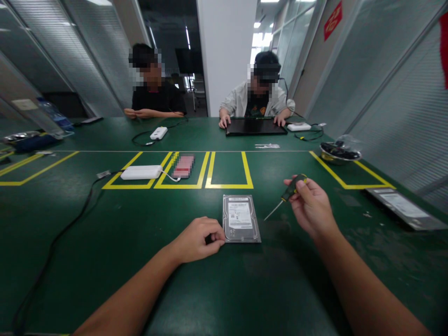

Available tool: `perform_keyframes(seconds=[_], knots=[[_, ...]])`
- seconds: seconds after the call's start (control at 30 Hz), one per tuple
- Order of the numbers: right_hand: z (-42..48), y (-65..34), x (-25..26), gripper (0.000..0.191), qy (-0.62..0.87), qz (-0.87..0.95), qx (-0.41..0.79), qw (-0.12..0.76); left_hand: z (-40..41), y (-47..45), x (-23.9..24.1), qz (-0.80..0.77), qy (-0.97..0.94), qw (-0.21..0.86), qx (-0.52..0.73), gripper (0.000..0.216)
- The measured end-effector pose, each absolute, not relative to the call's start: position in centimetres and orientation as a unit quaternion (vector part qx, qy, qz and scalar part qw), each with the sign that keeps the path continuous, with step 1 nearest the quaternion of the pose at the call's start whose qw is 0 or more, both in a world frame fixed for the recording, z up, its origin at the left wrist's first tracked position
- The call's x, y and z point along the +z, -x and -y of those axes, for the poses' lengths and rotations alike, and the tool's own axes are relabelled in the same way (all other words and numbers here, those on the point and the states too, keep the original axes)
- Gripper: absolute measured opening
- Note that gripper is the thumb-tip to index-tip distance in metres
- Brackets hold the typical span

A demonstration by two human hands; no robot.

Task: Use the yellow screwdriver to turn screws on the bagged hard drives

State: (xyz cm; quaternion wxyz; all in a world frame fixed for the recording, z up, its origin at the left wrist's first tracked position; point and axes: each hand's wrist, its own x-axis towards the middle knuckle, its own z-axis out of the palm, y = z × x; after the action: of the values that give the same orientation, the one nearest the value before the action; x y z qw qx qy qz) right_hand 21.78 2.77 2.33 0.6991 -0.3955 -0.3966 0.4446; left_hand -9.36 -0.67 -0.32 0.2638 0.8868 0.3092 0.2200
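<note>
A silver hard drive with a white label lies flat on the green table, just ahead of me. The curled thumb and fingers of my left hand close on the drive's lower left edge. My right hand is raised to the right of the drive, wrapped round the green and yellow handle of a screwdriver. Its thin metal shaft points down and left, and the tip is beside the drive, apart from it. The palm hides part of the grip.
Yellow tape outlines mark the table. A white power bank is cabled to a blurred-out phone. At right are another hard drive and a metal bowl of dark parts. Two people sit opposite, one with hands on a black panel.
</note>
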Motion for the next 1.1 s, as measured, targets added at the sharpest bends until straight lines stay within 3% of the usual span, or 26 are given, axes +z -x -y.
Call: perform_keyframes(seconds=[0.8, 1.1], knots=[[-0.8, -18.4, 3.0, 0.033, 0.402, 0.453, 0.464, 0.646, 0.6, 9.5, -0.4, -0.297, -0.897, 0.247, 0.216, 0.008], [1.0, -15.6, 6.4, 0.022, 0.374, 0.591, 0.377, 0.607, 0.7, 9.4, -0.2, -0.293, -0.895, 0.248, 0.225, 0.01]])
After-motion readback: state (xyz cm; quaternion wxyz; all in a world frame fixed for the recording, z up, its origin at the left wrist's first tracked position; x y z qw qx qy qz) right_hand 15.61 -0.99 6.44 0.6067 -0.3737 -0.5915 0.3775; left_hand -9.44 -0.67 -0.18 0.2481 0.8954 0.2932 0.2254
